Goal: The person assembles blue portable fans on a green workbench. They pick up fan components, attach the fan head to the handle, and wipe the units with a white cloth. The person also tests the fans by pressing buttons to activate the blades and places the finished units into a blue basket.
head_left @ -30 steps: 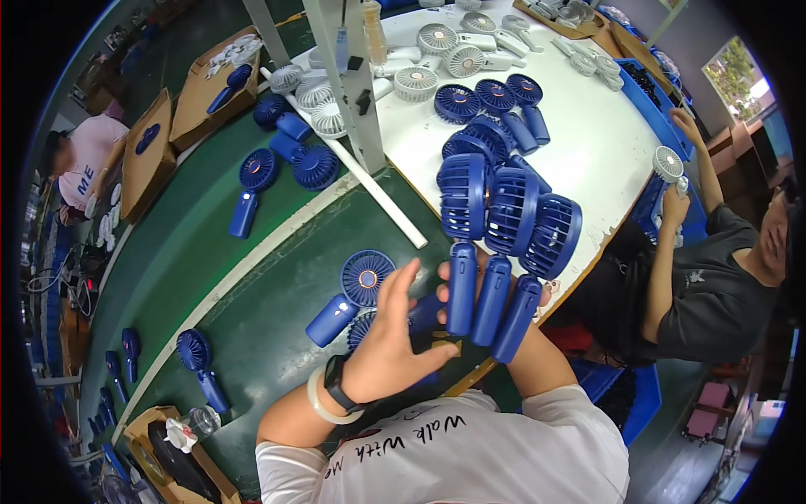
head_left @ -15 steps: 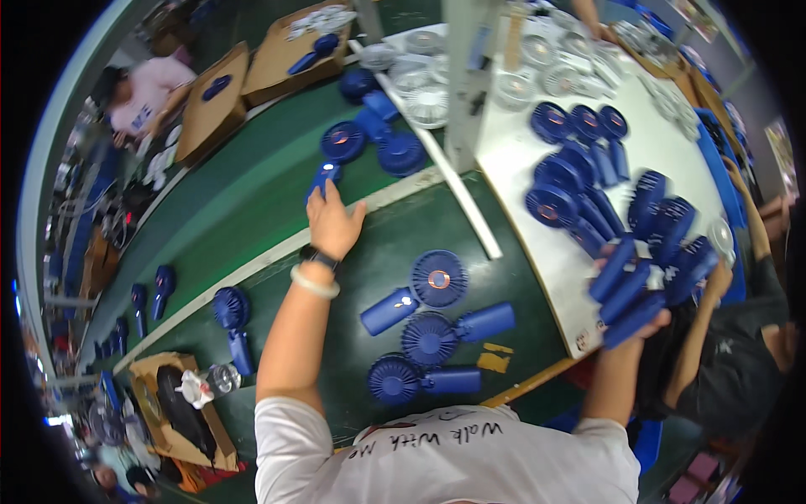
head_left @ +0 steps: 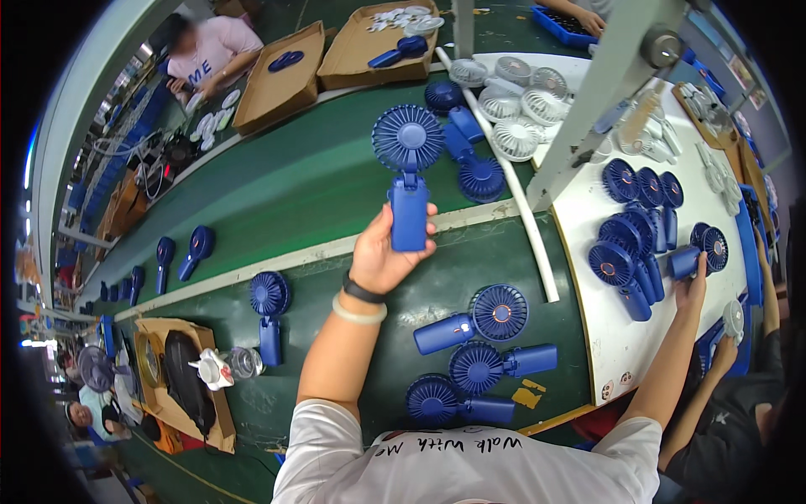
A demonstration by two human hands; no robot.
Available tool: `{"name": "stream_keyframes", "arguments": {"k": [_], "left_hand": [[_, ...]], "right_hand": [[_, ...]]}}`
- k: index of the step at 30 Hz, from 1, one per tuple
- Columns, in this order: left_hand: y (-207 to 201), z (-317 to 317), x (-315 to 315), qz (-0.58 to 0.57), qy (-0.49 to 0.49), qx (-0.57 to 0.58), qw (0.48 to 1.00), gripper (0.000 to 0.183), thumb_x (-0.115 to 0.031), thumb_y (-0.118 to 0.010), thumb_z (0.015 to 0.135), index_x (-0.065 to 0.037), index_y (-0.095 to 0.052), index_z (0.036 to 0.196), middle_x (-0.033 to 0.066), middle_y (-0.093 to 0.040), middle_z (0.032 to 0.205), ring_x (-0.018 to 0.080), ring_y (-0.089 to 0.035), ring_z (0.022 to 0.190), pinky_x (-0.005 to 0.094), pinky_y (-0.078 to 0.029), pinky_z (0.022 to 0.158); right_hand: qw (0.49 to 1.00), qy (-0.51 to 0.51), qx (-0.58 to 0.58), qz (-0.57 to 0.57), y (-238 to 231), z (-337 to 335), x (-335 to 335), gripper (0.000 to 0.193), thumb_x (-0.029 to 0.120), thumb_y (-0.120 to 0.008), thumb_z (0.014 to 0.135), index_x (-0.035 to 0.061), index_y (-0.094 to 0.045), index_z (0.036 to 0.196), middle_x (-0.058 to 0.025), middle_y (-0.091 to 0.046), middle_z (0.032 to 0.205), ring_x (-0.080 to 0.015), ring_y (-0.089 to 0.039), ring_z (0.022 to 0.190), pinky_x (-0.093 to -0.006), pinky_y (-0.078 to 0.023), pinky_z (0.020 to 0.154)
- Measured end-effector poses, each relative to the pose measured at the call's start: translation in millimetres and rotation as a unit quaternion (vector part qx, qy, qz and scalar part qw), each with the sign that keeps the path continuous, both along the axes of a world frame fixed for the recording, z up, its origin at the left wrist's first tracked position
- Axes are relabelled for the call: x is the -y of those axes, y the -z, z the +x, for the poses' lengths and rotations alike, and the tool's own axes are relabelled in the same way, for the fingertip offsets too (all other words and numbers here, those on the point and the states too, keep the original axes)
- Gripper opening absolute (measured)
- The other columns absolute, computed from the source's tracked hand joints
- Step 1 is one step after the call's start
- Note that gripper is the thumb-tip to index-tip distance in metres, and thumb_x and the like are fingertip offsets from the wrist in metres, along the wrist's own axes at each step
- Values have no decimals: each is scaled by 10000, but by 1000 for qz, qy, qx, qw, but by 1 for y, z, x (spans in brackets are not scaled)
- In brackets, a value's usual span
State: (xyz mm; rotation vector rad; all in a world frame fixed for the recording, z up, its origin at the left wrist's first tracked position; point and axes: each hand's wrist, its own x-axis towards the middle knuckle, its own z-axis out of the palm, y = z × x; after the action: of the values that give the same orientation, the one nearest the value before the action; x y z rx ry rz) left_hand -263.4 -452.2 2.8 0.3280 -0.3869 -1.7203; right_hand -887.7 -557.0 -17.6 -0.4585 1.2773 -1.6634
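My left hand (head_left: 388, 256) grips the handle of a blue handheld fan (head_left: 409, 214), its round head pointing away from me above the green belt. Over the white table to the right, the fingers of my right hand (head_left: 692, 290) are closed at the handle of another blue handheld fan (head_left: 715, 249); part of it is hidden. Just left of that hand lies a cluster of blue fans (head_left: 617, 262). On the dark green worktop in front of me rest three blue fans (head_left: 500, 312) with folded handles. One more fan (head_left: 269, 294) lies farther left.
The green belt (head_left: 277, 189) carries more blue fans. White fans (head_left: 516, 137) lie beyond a pale bar (head_left: 537, 252). A grey post (head_left: 596, 109) rises beside the white table (head_left: 588, 210). Cardboard boxes (head_left: 281, 80) stand across the belt. A co-worker's hand (head_left: 724, 353) at right holds a white fan.
My left hand has taken a fan from the belt and lifted it toward me. My right hand has moved forward over the white table; the blurred bunch of blue fans around it no longer shows.
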Motion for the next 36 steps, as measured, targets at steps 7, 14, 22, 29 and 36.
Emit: {"name": "stream_keyframes", "arguments": {"k": [7, 14, 22, 29, 36], "left_hand": [[-13, 0, -61, -63, 34, -58, 996, 487, -367, -392, 968, -58, -371, 1344, 142, -464, 1261, 249, -491, 1021, 401, -444, 815], [-26, 9, -71, -42, -63, 37, 996, 531, -250, -577, 891, -54, -372, 1339, 140, -498, 1191, 245, -545, 973, 428, -480, 855], [-1, 21, -84, -17, -212, 323, 922, 483, -149, -556, 914, -37, -304, 1311, 63, -522, 1096, 145, -537, 1005, 331, -469, 878], [7, 37, -85, -27, -264, 276, 924, 512, -108, -564, 901, -38, -312, 1341, 98, -546, 1143, 187, -584, 981, 335, -477, 875], [13, 35, -78, -43, -296, 270, 915, 498, -59, -565, 891, -40, -328, 1328, 90, -553, 1142, 178, -583, 987, 332, -477, 871]], "right_hand": [[898, 118, -423, -24, -21, 37, -2, 462, 260, -497, 940, -58, -461, 1274, -159, -512, 1269, -219, -466, 1192, -342, -322, 1021], [850, -244, -437, -163, -84, 257, -113, 163, 53, -523, 901, -6, -569, 1045, -72, -589, 978, -162, -574, 919, -299, -456, 845], [368, -500, -765, -173, -64, 420, -147, 482, 257, -665, 770, 34, -546, 1181, -124, -519, 913, -238, -629, 675, -334, -521, 561], [219, -649, -680, -260, -58, 456, -143, 432, 196, -676, 746, -1, -577, 1117, -146, -543, 964, -274, -640, 718, -369, -518, 553], [150, -637, -692, -305, -63, 484, -145, 346, 112, -595, 747, 33, -593, 1084, -141, -568, 1029, -241, -650, 661, -337, -520, 487]]}}
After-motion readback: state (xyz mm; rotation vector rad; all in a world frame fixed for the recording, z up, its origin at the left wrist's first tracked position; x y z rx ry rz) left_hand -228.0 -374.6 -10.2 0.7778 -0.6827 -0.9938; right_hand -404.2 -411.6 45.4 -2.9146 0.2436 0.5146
